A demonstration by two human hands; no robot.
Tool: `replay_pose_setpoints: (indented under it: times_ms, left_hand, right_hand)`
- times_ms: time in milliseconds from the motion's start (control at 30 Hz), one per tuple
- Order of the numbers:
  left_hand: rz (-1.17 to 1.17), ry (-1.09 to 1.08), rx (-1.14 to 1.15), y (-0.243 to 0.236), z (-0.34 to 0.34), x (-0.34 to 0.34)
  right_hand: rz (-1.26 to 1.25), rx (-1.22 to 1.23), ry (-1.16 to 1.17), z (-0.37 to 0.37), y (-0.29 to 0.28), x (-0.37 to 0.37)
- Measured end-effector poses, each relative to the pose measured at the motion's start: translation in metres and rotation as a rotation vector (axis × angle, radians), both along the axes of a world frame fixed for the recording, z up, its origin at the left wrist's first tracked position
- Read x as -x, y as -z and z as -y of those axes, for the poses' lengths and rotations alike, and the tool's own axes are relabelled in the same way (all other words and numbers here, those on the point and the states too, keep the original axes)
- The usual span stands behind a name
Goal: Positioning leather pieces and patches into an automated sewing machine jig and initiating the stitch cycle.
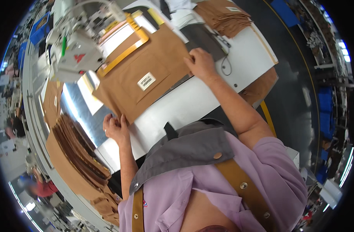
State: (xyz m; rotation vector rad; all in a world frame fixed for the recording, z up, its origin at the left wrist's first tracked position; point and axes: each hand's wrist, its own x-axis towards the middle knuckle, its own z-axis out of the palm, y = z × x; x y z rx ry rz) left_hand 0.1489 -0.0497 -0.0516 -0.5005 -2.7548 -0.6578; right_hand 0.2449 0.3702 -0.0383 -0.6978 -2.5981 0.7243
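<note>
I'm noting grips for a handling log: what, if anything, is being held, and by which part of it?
The brown cloth: the left hand grips its near corner; the right hand grips its right edge.

One head-worn fisheye camera looks steeply down at close range, past the shirt (208,179), onto the white table (196,95).

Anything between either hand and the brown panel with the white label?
Nothing visible: left hand touches the brown panel at its near left corner, right hand at its right edge. Yellow frame overlaps its far side, clear of both hands.
</note>
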Motion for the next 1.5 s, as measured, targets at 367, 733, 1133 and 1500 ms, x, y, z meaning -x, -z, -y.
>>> replay_pose_setpoints:
  times_ms: [367,733,1133,1500]
  left_hand:
    - [0.58,0.286,-0.76,-0.015,-0.136,-0.07]
    - [0.941,0.906,-0.186,-0.056,-0.344,-0.14]
    - [0.704,0.657,-0.16,-0.065,-0.254,-0.107]
    - [0.492,0.116,-0.14,-0.037,-0.096,-0.116]
  right_hand:
    - [-0.551,0.324,0.015,-0.105,-0.08,-0.056]
    - [-0.675,0.316,0.653,-0.278,-0.04,-0.279]
    - [-0.061,-0.306,0.184,-0.166,-0.017,-0.199]
    - [-0.171,-0.215,-0.021,-0.153,-0.041,-0.125]
